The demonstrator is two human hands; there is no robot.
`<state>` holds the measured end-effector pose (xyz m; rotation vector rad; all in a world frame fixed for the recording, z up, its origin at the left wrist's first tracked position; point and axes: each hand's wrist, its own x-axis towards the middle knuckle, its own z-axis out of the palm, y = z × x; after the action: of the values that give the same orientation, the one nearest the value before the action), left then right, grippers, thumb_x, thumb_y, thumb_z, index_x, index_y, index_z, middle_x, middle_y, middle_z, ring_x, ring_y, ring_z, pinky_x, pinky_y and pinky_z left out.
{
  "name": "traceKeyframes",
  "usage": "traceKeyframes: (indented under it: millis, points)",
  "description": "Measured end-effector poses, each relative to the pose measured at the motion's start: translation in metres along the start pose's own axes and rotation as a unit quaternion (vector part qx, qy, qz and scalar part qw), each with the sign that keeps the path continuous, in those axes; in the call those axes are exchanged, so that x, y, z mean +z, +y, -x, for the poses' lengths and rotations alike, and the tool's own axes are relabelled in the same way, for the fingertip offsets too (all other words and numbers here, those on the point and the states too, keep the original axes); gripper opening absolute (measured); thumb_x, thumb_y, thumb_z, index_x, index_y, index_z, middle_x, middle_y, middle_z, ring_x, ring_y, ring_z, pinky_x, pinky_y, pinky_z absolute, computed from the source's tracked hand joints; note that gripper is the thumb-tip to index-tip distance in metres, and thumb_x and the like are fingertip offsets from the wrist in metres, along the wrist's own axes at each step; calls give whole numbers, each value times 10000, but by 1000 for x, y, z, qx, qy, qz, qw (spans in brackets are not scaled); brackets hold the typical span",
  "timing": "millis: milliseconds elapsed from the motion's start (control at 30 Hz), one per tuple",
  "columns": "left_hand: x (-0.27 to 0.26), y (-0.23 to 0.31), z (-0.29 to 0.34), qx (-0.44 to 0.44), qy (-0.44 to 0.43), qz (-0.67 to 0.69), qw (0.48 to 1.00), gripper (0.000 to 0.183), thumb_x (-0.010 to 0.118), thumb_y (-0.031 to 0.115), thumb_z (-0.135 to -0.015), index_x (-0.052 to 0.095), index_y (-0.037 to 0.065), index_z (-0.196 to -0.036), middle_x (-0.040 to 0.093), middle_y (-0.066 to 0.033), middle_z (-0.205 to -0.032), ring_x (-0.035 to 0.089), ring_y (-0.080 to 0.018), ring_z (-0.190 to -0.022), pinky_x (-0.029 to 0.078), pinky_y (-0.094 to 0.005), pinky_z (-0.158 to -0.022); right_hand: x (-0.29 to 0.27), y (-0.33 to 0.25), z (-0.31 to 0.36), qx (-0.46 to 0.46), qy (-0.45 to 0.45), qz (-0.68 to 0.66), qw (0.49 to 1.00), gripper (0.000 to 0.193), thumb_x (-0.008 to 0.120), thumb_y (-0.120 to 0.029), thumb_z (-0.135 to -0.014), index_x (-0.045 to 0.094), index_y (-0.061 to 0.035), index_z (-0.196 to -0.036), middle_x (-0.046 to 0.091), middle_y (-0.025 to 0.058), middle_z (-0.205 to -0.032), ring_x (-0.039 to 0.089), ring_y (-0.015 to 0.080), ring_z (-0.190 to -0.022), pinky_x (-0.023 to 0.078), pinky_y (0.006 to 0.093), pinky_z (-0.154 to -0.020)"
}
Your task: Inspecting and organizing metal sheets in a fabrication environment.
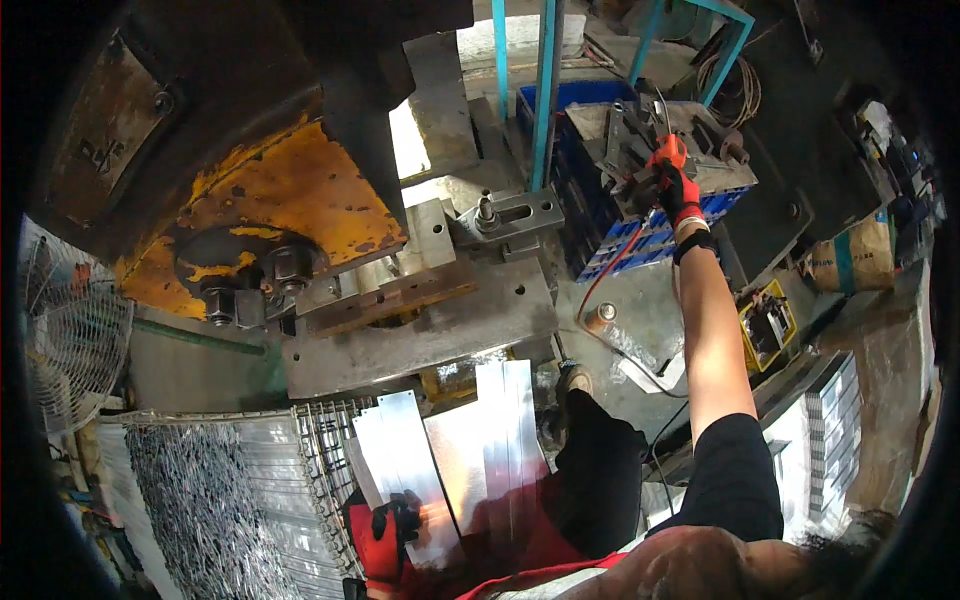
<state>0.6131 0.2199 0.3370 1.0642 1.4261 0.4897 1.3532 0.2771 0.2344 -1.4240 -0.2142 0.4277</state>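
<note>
My right hand [678, 190], in a red and black glove, reaches far out and grips an orange-handled tool [668, 152] among metal parts on a blue crate [640, 245]. My left hand [385, 530], also gloved, rests low on a bundle of shiny metal strips [470, 455] that lean across my lap. A red hose runs from the tool down to the floor.
A large yellow and grey press machine [300, 210] with a steel bed plate [430, 325] fills the upper left. A wire basket with stacked metal strips [220, 490] lies lower left, a fan [75, 340] at far left. Stacked sheets [825, 440] sit on the right.
</note>
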Motion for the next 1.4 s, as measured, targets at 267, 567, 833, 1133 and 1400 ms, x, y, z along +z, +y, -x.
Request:
traceKeyframes:
  millis: [267,567,833,1133,1400]
  points:
    - [-18,-35,-5,141,26,-79,987,229,511,196,-928,614,8,-1010,646,-60,-804,590,-124,-641,475,-257,-566,-13,19,36,-174,139,332,917,451,683,-387,-757,624,-76,-1079,652,159,-1008,614,329,-951,464,400,-778]
    - [30,6,33,149,-164,-4,975,422,601,216,-874,502,0,-1223,636,-140,-1038,613,-209,-959,478,-303,-839,-55,30,166,-136,-37,149,979,354,587,-42,-845,562,-96,-1194,635,13,-976,563,123,-775,470,250,-689]
    - [99,-65,62,300,-129,-617,716,1054,710,479,-670,131,55,-1442,459,-249,-1164,601,-336,-858,502,-406,-717,-32,-53,432,-117,-173,164,964,352,611,-104,-852,549,16,-1177,622,110,-1093,586,175,-969,465,290,-828]
    - [114,-99,38,288,10,-518,806,547,462,229,-852,351,93,-1370,593,-166,-867,604,-276,-695,466,-387,-515,-22,-49,576,-109,-278,107,948,266,543,-140,-898,591,42,-1087,612,113,-1076,576,200,-986,439,316,-882]
    - [77,-78,59,343,-86,-265,897,414,604,269,-759,544,52,-1106,605,-145,-756,625,-275,-738,468,-418,-630,4,-70,597,-219,-270,197,917,321,539,-142,-885,545,36,-1153,603,101,-1094,573,198,-972,433,319,-873]
